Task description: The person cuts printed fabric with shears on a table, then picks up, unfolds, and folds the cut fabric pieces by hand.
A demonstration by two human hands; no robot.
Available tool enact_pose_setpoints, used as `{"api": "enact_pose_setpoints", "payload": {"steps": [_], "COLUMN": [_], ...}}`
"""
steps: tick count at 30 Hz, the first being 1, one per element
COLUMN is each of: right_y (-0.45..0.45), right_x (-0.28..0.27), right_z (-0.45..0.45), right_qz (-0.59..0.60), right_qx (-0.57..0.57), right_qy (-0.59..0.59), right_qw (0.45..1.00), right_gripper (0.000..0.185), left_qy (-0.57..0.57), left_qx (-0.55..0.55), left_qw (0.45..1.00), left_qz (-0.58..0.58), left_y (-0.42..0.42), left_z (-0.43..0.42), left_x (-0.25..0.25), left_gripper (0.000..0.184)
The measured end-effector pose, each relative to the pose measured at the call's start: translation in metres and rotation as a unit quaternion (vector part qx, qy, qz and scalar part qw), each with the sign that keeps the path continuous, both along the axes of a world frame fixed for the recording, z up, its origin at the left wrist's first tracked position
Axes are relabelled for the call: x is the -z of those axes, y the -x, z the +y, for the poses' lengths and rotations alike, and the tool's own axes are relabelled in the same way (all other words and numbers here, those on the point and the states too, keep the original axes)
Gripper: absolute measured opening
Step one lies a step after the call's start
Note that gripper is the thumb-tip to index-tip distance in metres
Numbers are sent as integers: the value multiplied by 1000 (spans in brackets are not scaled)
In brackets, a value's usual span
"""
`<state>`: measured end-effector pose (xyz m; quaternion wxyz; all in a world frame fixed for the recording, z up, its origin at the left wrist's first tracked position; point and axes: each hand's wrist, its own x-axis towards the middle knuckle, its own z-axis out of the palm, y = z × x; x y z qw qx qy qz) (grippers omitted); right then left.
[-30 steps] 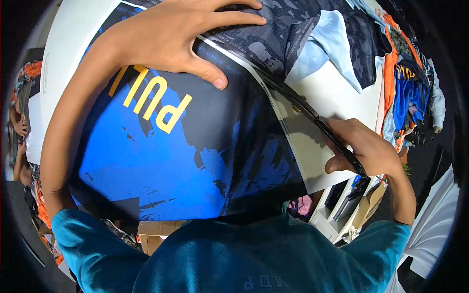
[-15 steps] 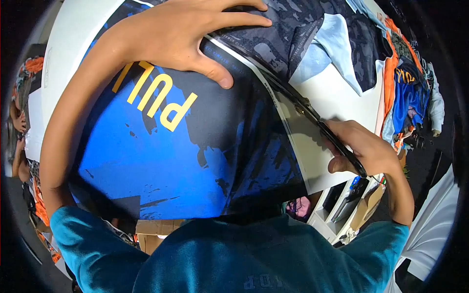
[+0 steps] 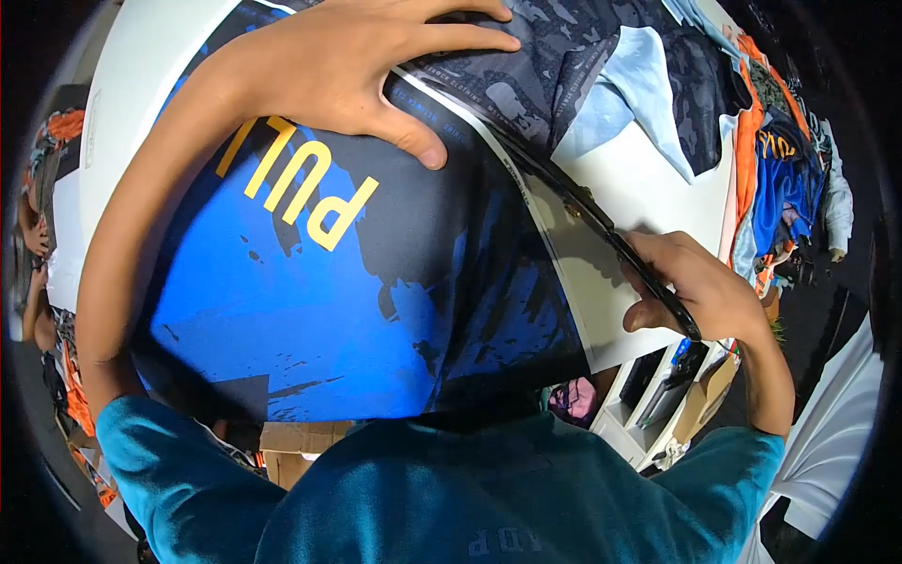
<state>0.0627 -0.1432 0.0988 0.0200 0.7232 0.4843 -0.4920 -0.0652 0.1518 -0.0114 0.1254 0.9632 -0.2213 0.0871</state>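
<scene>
Blue and black printed fabric [image 3: 282, 320] with yellow letters lies across the white table [image 3: 625, 197] and hangs over its near edge. My left hand [image 3: 329, 70] rests flat on the fabric's upper part, fingers spread. Long black scissors [image 3: 611, 230] are held in my right hand [image 3: 695, 282], its fingers around the handles. The blades look closed and lie along the fabric's white right-hand border, pointing up and left. Dark camouflage fabric [image 3: 507, 80] is beyond the blades, with a light blue piece [image 3: 644, 85] folded over it.
Orange, blue and grey garments [image 3: 785, 188] are heaped at the right edge. Below the table stand a white shelf unit [image 3: 629, 428] and a cardboard box [image 3: 301, 439]. At the far left another person's hands [image 3: 38, 240] show. White cloth [image 3: 836, 423] hangs at lower right.
Over the last second my left hand and the fabric have shifted slightly right. The scissor blades opened a little half a second ago and are now closed again.
</scene>
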Motion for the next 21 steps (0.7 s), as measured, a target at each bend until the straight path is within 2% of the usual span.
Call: {"api": "enact_pose_setpoints", "payload": {"steps": [3,8,14,21], "right_y": [0,0,0,1], "right_x": [-1,-1,0,3], "right_z": [-1,5,4,4], "right_qz": [-11,22,19,36], "right_qx": [-22,8,14,-3], "right_qy": [-26,-19,-29,-60], "right_qw": [999,1000,999,998], "right_gripper": [57,49,43,37], "left_qy": [56,-20,-10,-8], "left_qx": [5,-4,-10,-55], "left_qw": [998,1000,999,998], "left_qz": [-4,17,41,-25], "left_y": [1,3,3,8], "left_z": [1,-5,-3,-4], "left_x": [5,-16,-15,-4], "left_gripper": [93,94,94,86]}}
